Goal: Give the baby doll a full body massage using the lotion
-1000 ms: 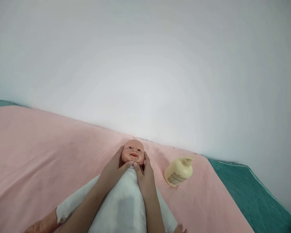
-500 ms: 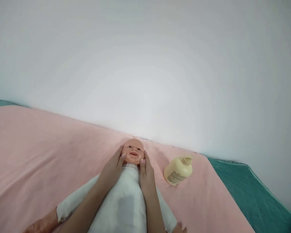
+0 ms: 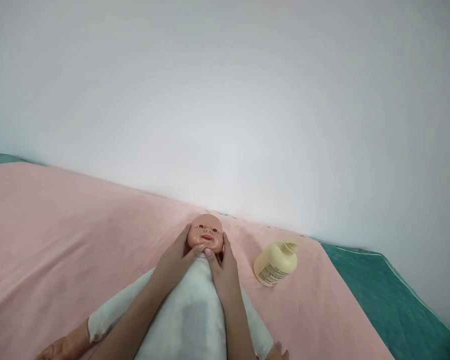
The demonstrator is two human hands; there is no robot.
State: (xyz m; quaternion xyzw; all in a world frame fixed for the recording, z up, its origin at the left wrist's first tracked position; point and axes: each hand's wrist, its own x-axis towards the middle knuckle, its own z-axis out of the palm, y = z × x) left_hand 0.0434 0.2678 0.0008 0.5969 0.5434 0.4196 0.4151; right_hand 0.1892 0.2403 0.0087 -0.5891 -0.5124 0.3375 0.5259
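Note:
A baby doll with a bald plastic head and a white cloth body lies on its back, its arms spread to both sides. My left hand cups one side of the doll's head, with the thumb on its chin. On the other side, my right hand cups the head the same way, fingers along the cheek and ear and thumb at the chin. Both thumb tips are close together just below the mouth. My forearms rest over the doll's body and partly cover its arms.
A pale yellow pump bottle with a printed label stands to the right of the doll. Beneath lies a pink sheet, with a green cover showing at the right. A white wall rises directly behind the doll's head.
Both thumbs have slid inward and down from the cheeks to the middle of the doll's chin. The fingers stay at the sides of the head; doll and bottle have not moved.

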